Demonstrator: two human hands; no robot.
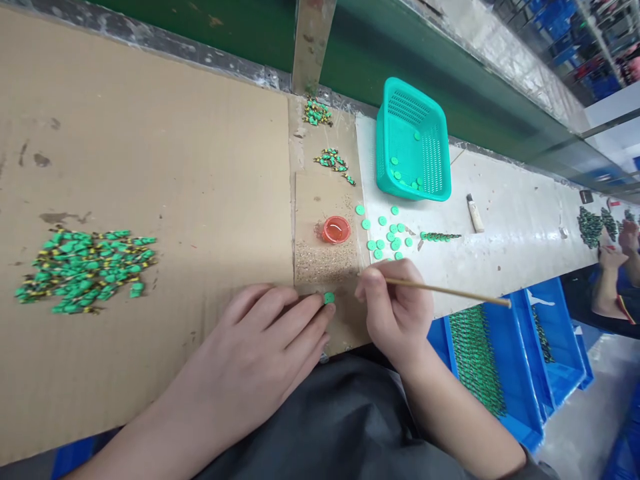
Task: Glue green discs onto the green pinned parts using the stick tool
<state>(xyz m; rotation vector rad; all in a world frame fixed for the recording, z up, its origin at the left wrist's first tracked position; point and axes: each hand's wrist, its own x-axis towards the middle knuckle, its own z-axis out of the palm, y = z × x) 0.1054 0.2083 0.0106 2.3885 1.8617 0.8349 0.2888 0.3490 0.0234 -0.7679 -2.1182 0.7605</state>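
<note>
My left hand (273, 337) rests low on the cardboard, its fingertips closed around a small round green disc (329, 298). In my right hand (400, 303) is a thin wooden stick (450, 289), pinched between thumb and fingers. Its long end points out to the right, and its other end lies close to the thumb, a short way from the disc. Just beyond the hands stands a small red cup (336, 229) with clear liquid or glue in it. Several loose green discs (383, 221) lie on the white surface past my right hand.
A turquoise basket (439, 133) holds several green discs. Green, yellow and black pieces (90, 270) are heaped at left, with smaller piles (317, 112) at the back. A white tube (475, 215) lies right of the basket. Blue bins (515, 373) stand below. Another person's hands (613, 257) show far right.
</note>
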